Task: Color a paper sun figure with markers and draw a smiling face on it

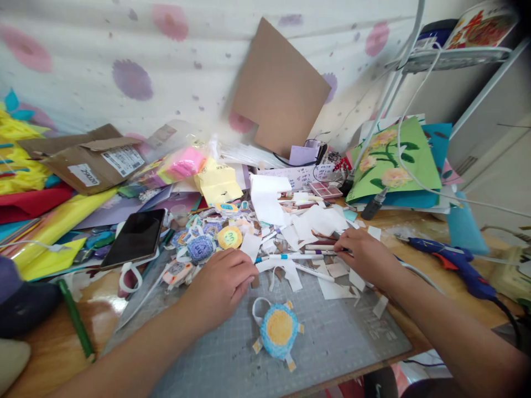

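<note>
I set my clock on the round blue-and-yellow piece (279, 326), with 12 pointing away from the body. It lies flat on the grey cutting mat (332, 356), near the body's edge; its white loop (258, 310) sticks out toward 11 o'clock, and small tabs stand around the rim.

At between 10 and 11 o'clock is my left hand (224, 282). Its fingers are curled and narrow, close by the end of a white pen with a blue band (284, 256); I cannot tell if they grip it. At between 1 and 2 o'clock, my right hand (360, 254) has thumb and fingers close together at a small dark thing (345, 250) among the pens, but whether it is really held, I cannot tell.

From 12 to 1 o'clock spread the white paper scraps (317, 221). If I pull something quickly from there, I think the scraps will be dragged along, and a loose pen may roll on the round piece. A low sweep of the left wrist could bend the loop or tabs.

Farther, at 11, the yellow round face (229, 237) sits in a crowded heap, easy to push by my left knuckles. The phone (136, 235) is at 10. At 2 lies the blue glue gun (456, 260); my right forearm could catch its cable (508, 318), if it swings outward.
</note>
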Demonstrator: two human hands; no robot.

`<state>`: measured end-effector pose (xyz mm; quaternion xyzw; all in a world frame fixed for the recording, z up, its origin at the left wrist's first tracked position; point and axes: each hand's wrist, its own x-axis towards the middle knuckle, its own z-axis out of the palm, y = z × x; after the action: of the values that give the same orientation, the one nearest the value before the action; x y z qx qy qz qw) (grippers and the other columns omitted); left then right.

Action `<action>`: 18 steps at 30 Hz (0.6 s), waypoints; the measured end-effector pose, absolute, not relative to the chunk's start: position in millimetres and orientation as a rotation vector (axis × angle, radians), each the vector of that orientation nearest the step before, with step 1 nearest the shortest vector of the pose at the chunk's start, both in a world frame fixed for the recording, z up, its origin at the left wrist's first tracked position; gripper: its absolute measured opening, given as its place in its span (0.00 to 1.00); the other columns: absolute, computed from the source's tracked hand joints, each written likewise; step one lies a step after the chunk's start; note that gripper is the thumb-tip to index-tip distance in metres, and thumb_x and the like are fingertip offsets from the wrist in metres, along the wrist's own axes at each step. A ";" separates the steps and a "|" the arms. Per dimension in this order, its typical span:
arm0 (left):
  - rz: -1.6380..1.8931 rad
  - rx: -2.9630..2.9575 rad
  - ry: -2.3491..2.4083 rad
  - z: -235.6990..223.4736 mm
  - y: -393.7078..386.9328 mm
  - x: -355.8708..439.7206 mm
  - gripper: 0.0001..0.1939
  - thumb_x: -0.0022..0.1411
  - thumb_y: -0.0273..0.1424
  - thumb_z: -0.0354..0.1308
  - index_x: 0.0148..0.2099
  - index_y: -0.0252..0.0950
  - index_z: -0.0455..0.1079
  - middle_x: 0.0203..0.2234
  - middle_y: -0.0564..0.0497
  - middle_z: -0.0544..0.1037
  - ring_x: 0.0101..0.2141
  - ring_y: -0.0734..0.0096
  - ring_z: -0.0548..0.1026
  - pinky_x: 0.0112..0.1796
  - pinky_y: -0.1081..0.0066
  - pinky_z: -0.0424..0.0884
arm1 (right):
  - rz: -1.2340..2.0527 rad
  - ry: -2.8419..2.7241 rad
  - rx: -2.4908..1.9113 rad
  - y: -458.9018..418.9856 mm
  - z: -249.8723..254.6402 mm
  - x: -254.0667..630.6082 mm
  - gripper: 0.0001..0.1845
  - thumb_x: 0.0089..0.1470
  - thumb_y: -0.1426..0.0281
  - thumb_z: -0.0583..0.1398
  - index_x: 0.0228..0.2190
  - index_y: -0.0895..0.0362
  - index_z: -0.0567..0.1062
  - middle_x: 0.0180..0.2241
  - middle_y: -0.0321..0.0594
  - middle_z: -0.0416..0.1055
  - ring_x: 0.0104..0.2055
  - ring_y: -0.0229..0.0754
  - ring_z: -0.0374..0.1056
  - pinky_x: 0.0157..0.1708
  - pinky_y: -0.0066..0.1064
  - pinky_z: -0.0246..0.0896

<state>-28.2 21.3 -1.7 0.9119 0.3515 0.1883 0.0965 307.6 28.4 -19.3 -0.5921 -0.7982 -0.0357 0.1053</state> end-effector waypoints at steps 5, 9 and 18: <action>0.610 2.681 1.044 0.7 20.0 -28.6 0.13 0.64 0.25 0.46 0.38 0.37 0.72 0.35 0.48 0.74 0.38 0.65 0.70 0.39 0.64 0.65 | -0.053 -2.371 -1.760 31.6 -19.7 303.9 0.05 0.54 0.75 0.59 0.29 0.57 0.75 0.32 0.38 0.70 0.38 0.43 0.66 0.38 0.38 0.62; 0.671 2.675 1.020 0.1 19.7 -29.3 0.12 0.64 0.25 0.47 0.38 0.38 0.72 0.35 0.48 0.75 0.37 0.66 0.71 0.39 0.65 0.66 | -0.011 -2.286 -1.757 31.3 -17.5 304.5 0.03 0.51 0.76 0.60 0.29 0.57 0.75 0.33 0.39 0.70 0.39 0.45 0.66 0.40 0.40 0.61; 0.922 2.577 1.078 -2.4 17.2 -32.5 0.07 0.64 0.30 0.50 0.44 0.39 0.66 0.35 0.51 0.74 0.36 0.70 0.73 0.38 0.71 0.68 | 0.166 -1.904 -1.552 12.8 -1.0 296.5 0.11 0.62 0.68 0.48 0.42 0.55 0.67 0.36 0.43 0.75 0.37 0.45 0.72 0.34 0.34 0.65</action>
<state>-32.5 17.2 -2.4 0.8717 0.3646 0.3120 0.0998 296.5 12.8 -1.0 -0.5944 -0.7292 0.0635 0.3331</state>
